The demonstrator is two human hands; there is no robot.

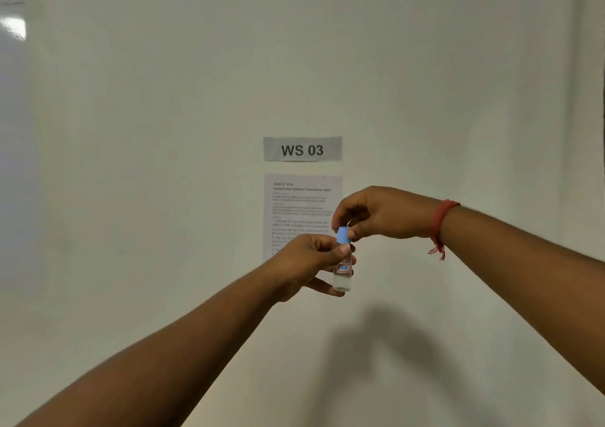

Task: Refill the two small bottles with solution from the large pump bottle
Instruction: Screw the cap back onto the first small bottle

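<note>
1. Small bottle (343, 272) held upright in mid-air, long axis vertical, gripped by left hand (307, 263) around upper body
2. Blue cap (343, 234) directly above on neck, pinched by right hand (376, 212) from right; likely twisting
3. White wall (163, 132) behind; "WS 03" sign (302, 149) and instruction sheet (301, 204) posted
4. Pump bottle, work surface out of view

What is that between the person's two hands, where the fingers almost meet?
In the head view, a blue cap sits there, atop a small clear bottle. The right hand pinches the cap from above; the left hand grips the bottle below.
</note>
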